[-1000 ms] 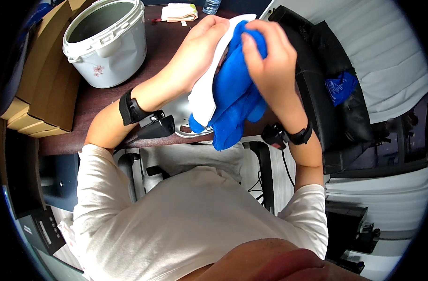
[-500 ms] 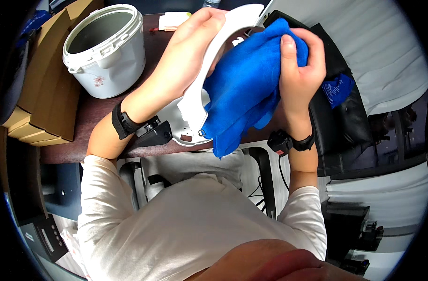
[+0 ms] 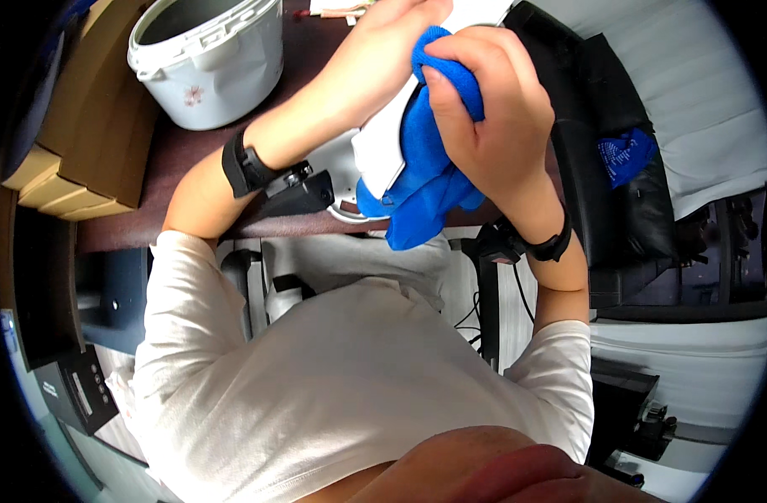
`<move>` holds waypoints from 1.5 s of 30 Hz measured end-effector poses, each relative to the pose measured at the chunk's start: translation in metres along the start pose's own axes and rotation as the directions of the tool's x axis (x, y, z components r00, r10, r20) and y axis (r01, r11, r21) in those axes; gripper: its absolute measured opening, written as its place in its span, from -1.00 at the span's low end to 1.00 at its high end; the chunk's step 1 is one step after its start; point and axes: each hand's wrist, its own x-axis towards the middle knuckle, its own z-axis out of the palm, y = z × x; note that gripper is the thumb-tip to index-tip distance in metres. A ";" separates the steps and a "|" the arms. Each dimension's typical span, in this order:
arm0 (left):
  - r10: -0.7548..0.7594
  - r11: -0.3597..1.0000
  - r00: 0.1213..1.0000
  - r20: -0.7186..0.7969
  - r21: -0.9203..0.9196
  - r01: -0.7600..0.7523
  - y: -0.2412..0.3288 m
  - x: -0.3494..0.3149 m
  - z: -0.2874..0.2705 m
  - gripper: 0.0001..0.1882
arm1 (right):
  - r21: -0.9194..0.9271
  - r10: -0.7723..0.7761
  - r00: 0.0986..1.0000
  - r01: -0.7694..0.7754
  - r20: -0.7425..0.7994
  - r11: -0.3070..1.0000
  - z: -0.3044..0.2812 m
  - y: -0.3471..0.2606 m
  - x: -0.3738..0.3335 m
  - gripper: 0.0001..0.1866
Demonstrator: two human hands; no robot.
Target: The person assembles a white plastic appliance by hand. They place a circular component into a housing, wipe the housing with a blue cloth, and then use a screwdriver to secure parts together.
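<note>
My left hand (image 3: 392, 46) is closed on a curved white plastic part (image 3: 380, 153), its fingertips mostly hidden. A blue cloth (image 3: 425, 147) hangs in folds from my right hand (image 3: 502, 113), whose thumb and fingers pinch its upper end. The cloth lies against the right side of the white part and covers much of it. Under my left forearm, another white piece (image 3: 340, 168) rests on the table near its front edge. To the left stands a white pot (image 3: 226, 84) with a small flower print and no lid on it.
Cardboard boxes (image 3: 94, 126) stand along the left side of the dark table (image 3: 178, 180). Small papers (image 3: 337, 7) lie at the back. On the right is a black padded seat (image 3: 589, 193) with a blue printed item (image 3: 626, 158) on it.
My right hand has moved left with the cloth, closer to my left hand and over the curved part. The whole view has shifted, so the pot sits higher in it.
</note>
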 end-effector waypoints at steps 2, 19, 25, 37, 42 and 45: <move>-0.124 0.989 0.990 -0.069 -0.095 0.117 0.004 0.003 0.001 -0.67 | 0.024 0.031 0.996 -0.033 0.084 0.999 -0.001 -0.009 -0.003 -0.79; -0.454 0.815 0.889 0.054 -0.377 0.439 -0.010 0.003 -0.005 -0.74 | 0.038 -0.015 0.935 0.002 0.355 0.999 -0.010 -0.026 -0.029 -0.66; -0.430 0.869 0.898 -0.093 -0.312 0.384 -0.009 0.013 -0.016 -0.71 | 0.038 -0.064 0.901 0.052 0.428 0.998 -0.003 -0.022 -0.034 -0.70; -0.418 0.630 0.907 0.038 -0.708 0.320 -0.034 0.028 -0.040 -0.42 | 0.380 0.269 0.916 -0.372 0.297 0.847 -0.006 0.016 -0.045 -0.81; -0.410 0.631 0.910 0.069 -0.699 0.337 -0.041 0.026 -0.040 -0.42 | 0.519 0.183 0.906 -0.374 0.382 0.769 0.008 0.006 -0.046 -0.78; -0.394 0.591 0.911 0.118 -0.727 0.350 -0.037 0.025 -0.035 -0.47 | 0.503 0.122 0.872 -0.382 0.474 0.775 -0.001 0.012 -0.045 -0.79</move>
